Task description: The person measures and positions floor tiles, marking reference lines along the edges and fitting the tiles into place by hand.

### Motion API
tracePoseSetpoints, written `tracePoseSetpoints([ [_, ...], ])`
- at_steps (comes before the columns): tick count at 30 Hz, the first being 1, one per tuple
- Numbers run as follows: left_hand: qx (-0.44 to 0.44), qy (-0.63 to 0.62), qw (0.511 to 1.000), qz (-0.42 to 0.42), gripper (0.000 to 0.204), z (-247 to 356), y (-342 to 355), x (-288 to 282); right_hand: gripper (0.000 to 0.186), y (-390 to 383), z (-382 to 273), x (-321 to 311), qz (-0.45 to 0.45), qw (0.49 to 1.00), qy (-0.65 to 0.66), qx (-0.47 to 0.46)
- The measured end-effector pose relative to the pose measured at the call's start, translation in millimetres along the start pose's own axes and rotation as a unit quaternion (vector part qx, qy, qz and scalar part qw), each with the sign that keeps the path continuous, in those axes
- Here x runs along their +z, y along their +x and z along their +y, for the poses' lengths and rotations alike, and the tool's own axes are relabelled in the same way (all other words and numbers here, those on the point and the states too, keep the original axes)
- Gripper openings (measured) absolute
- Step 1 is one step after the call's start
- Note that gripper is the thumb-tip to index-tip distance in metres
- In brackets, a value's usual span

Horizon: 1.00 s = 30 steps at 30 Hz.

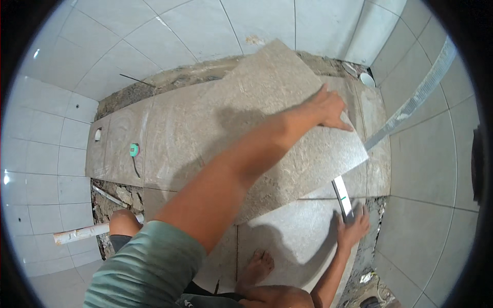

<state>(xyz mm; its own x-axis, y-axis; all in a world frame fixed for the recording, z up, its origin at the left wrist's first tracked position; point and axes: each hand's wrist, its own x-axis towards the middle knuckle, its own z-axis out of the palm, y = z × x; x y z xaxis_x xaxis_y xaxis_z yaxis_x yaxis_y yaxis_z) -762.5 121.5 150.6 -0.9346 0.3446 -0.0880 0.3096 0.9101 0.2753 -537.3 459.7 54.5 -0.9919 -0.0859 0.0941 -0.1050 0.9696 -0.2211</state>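
Our left hand on a beige tile, grip we cannot tell, our right hand holding a white-faced bar

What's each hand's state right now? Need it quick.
Left hand: spread over the top tile's edge; grip unclear.
Right hand: closed on the bar's near end.

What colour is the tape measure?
The tape measure is mostly mint green, in the head view.
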Motion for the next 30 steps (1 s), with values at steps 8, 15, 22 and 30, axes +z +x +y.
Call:
tracePoseSetpoints([
  [8,-0.019,0.012,0.997,-0.073,0.087,-0.2,12.8,33.2,0.047,7.5,39.5,30.5,-0.006,0.999,0.022,0.040],
  [15,-0.020,0.024,0.993,-0.115,0.086,6.2,20.5,50.3,0.038,1.3,67.9,30.6,0.012,0.983,0.179,0.031],
  [22,-0.014,0.023,0.991,-0.131,0.086,2.6,19.4,89.9,0.040,-0.6,67.2,36.8,0.022,0.984,0.173,0.033],
  [30,-0.042,0.029,0.999,-0.013,0.082,-17.5,-24.4,112.6,0.038,-7.8,30.1,38.4,0.121,0.984,0.129,0.006],
])
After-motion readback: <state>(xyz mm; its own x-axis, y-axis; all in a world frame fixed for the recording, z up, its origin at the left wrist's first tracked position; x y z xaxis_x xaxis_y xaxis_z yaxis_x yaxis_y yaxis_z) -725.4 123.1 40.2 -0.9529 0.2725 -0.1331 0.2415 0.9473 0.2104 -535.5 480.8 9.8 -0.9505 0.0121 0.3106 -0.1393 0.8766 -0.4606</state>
